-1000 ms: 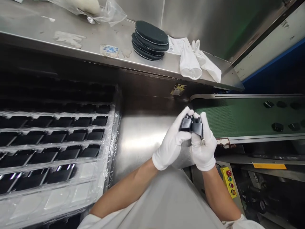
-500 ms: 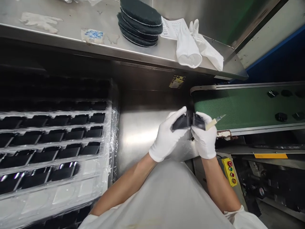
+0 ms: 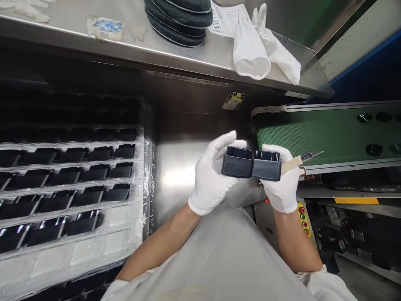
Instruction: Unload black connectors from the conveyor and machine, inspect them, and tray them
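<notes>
White gloves cover both hands. My left hand (image 3: 208, 175) grips a black plastic housing (image 3: 237, 166) by its left side, thumb and fingers behind it. A second black plastic housing (image 3: 267, 169) is held in my right hand (image 3: 283, 188), its inner edge against or very near the first one. Both pieces show glossy notched tops and duller lower faces. A craft knife (image 3: 292, 164) with a cream handle is also tucked in my right hand, its thin blade pointing right, away from the housings.
Left, a clear plastic tray (image 3: 122, 238) holds rows of similar black parts. Right, a green conveyor belt (image 3: 282, 133) carries several black pieces. White gloves (image 3: 252, 54), a paper sheet and stacked dark pads (image 3: 178, 21) lie on the steel shelf. A yellow button box (image 3: 303, 219) sits lower right.
The two housings have turned so their wide faces show toward me, side by side. My right hand has shifted slightly right and down, the knife with it. The camera view has tilted slightly.
</notes>
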The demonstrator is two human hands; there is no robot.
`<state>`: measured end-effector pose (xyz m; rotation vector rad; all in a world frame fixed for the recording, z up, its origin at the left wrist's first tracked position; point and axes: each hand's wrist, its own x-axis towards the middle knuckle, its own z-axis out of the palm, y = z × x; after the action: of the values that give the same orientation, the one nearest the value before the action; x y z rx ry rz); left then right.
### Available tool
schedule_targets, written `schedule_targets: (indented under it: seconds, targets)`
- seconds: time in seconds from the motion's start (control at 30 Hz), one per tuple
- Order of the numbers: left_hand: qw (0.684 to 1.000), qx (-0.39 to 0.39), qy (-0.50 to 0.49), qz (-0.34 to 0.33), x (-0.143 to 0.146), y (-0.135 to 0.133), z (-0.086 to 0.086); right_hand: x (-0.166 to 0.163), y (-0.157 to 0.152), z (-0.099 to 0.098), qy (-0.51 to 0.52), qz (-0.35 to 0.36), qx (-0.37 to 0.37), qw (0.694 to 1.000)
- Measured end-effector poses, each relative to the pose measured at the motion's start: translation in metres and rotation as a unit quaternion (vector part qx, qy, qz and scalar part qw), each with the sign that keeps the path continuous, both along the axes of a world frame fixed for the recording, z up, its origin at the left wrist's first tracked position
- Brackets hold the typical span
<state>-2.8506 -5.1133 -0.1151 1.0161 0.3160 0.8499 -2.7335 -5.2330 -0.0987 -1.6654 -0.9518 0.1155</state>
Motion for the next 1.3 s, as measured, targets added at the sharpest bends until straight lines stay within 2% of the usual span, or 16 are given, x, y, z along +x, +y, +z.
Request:
schedule_targets:
  seconds: [0.3, 0.4, 0.53, 0.7, 0.9, 0.97, 1.07, 1.17, 1.3]
  targets:
    - [0.999, 0.002, 0.032, 0.011, -0.004, -0.003, 0.005, -0.001, 0.002, 0.011, -0.051, 0.012, 0.003, 0.999]
    - [0.998, 0.028, 0.034, 0.050, -0.002, -0.010, 0.004, -0.006, 0.007, 0.019, -0.137, 0.007, -0.036, 0.990]
    - [0.988, 0.086, 0.054, 0.119, 0.002, -0.021, -0.001, -0.016, 0.011, 0.018, -0.268, 0.018, -0.065, 0.961]
    - [0.979, 0.091, 0.061, 0.170, 0.003, -0.026, -0.005, -0.022, 0.012, 0.012, -0.322, 0.034, -0.068, 0.944]
    - [0.985, 0.062, 0.046, 0.153, 0.004, -0.027, -0.007, -0.024, 0.010, 0.004, -0.311, 0.013, -0.064, 0.948]
    - [0.988, 0.048, 0.036, 0.142, 0.003, -0.028, -0.007, -0.026, 0.008, -0.002, -0.255, -0.024, -0.062, 0.965]
    - [0.991, 0.036, 0.023, 0.125, 0.001, -0.030, -0.008, -0.029, 0.007, -0.011, -0.162, -0.059, -0.019, 0.985]
    - [0.992, 0.040, 0.023, 0.118, -0.001, -0.031, -0.008, -0.030, 0.007, -0.015, -0.125, -0.038, 0.026, 0.991]
    - [0.991, 0.035, 0.055, 0.121, -0.002, -0.032, -0.004, -0.031, 0.004, -0.013, -0.128, -0.037, 0.027, 0.991]
